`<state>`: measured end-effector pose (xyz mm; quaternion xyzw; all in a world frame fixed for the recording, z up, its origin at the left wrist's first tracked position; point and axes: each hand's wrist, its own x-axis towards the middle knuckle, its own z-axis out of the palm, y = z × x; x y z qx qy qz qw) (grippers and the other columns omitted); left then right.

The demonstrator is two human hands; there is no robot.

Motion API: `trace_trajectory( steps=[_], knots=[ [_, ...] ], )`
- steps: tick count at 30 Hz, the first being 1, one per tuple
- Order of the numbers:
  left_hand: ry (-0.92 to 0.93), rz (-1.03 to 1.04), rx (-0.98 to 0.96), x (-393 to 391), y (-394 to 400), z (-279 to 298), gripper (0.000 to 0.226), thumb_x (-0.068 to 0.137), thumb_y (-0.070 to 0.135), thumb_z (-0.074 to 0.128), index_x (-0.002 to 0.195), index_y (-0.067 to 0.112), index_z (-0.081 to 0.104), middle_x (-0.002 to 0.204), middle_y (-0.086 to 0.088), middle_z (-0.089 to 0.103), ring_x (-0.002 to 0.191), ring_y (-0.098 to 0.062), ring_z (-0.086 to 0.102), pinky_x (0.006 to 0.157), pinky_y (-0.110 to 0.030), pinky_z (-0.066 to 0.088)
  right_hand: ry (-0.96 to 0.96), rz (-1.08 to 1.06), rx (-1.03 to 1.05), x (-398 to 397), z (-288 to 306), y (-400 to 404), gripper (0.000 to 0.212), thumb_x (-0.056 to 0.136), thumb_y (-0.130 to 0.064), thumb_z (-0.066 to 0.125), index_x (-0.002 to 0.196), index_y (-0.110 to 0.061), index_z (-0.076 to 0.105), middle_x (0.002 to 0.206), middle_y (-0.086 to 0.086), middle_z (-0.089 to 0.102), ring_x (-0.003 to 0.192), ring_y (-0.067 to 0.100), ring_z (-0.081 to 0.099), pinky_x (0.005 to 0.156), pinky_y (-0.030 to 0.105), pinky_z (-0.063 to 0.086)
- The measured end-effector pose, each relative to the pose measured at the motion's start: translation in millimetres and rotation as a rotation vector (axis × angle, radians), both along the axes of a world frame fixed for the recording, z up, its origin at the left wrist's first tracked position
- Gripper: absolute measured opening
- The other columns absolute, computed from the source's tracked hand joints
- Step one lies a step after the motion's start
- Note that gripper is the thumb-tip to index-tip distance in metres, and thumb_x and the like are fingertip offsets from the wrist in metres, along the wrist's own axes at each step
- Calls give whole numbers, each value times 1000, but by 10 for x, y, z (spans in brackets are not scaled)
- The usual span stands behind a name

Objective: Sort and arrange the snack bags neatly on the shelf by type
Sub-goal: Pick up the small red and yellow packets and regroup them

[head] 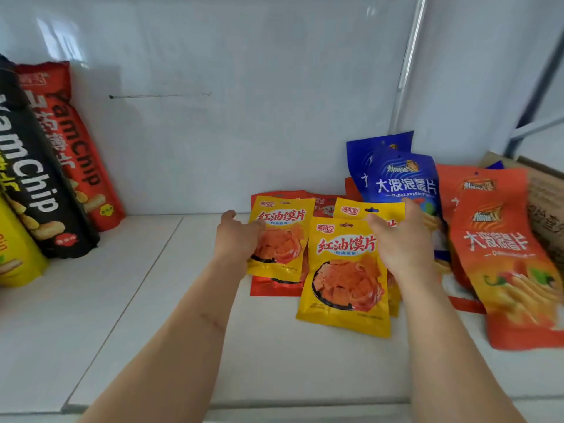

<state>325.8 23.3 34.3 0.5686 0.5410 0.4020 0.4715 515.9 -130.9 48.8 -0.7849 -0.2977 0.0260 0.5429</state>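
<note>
Far left on my feed, a yellow pack [15, 254], a black Yam Chip pack [36, 178] and a red Yam Chip pack [76, 141] lean against the white shelf [122, 300] wall. My left hand [236, 239] grips the left edge of a yellow snack bag [282, 236], which lies on a red bag [268, 286]. A second yellow bag [346, 276] lies between my hands. My right hand [399, 242] rests on a third yellow bag [370, 210], fingers loosely curved; I cannot tell whether it grips. Right of it stand blue bags [403, 181], then orange bags [506, 261] and a cardboard box [546, 196].
</note>
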Motion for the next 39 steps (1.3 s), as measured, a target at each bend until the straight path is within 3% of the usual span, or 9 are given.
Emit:
trace_trajectory(
  steps=[2,4,7,9,13,19,28,39],
  knots=[
    [37,20,44,18,-56,-30,69,95,25,65,154,16,30,154,-9,42,133,-30,49,92,-33,42,-120,-74,-58,-74,-59,10,77,92,-39,64,152,-14,24,152,9,37,139,29,36,108,48,40],
    [108,45,90,2,-105,-76,65,95,27,61,153,17,33,154,-7,40,133,-29,48,90,-35,43,-219,-124,-112,-150,-105,35,78,93,-39,61,153,-13,20,157,12,27,145,31,25,114,52,31],
    [250,63,176,-78,-187,-102,56,94,31,57,147,19,44,150,-5,43,132,-28,47,99,-40,46,-434,-135,-164,-248,-131,94,60,96,-36,57,148,-14,36,159,11,25,149,30,16,115,52,21],
    [386,68,289,-164,-265,-87,46,96,33,55,141,21,51,146,-3,47,129,-25,48,99,-40,46,-560,-98,-153,-333,-108,149,48,97,-33,54,141,-15,49,157,8,32,148,28,20,116,49,20],
    [766,68,639,-413,-428,-103,34,100,33,50,129,20,63,131,-3,61,118,-27,56,93,-40,48,-719,180,-243,-665,-89,296,35,100,-33,48,129,-19,59,140,1,55,133,22,45,110,41,31],
    [1013,63,943,-1013,-442,-258,11,79,19,79,88,13,75,86,-5,72,76,-32,69,67,-38,54,-916,461,-324,-1362,-216,497,24,98,-30,47,106,-23,68,108,-2,67,108,24,58,92,39,38],
    [1136,123,1019,-2439,-649,-372,10,77,18,80,83,15,74,84,-2,70,76,-28,68,67,-38,54,-1007,761,-321,-2686,-313,533,31,102,-31,37,116,-22,63,118,-2,64,113,26,54,93,38,37],
    [1234,229,958,-4628,-913,-437,8,88,24,68,91,18,73,93,2,70,88,-25,67,75,-39,54,-986,892,-253,-4720,-379,384,29,102,-27,38,116,-21,63,113,-3,66,105,24,57,87,38,41]
  ],
)
